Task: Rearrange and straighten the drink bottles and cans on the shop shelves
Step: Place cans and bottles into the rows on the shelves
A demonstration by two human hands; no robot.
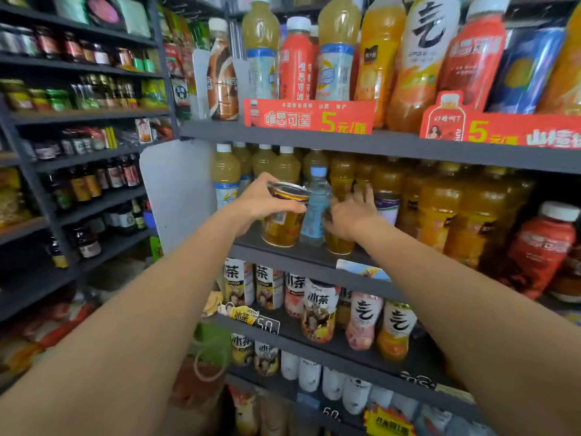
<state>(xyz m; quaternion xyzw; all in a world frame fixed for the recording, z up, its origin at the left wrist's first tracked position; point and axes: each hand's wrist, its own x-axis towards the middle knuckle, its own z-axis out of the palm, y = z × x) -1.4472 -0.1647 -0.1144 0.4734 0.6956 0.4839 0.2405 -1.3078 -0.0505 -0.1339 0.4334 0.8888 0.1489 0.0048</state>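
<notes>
Item: drinks shelving, dark metal, several tiers. Largest stock: tall orange juice bottles [440,202] packed tight along the right of the middle shelf [301,253], filling it to the back. Next: pale yellow drink bottles [224,174] ranked at the rear left. Next: one clear water bottle [317,209] with a blue cap, upright, alone between two cans near the front edge. Next: amber can [283,221], upright at the front, gripped round its upper rim by the left hand [267,199], fingers curled over the top. Next: a second amber can [338,240], just right of the water bottle, with the right hand [352,212] laid over it; whether that hand clamps it or only rests on it cannot be told, since the fingers spread toward a purple-labelled can [386,206] behind. Step judged in hand: sorting the front row of the middle shelf, the left can being set or squared. Next move likely calls for grouping the cans together and moving the stray water bottle clear. Room: a bare strip of shelf lies left of the amber can; the front lip is close, so cans need setting back from it.
</notes>
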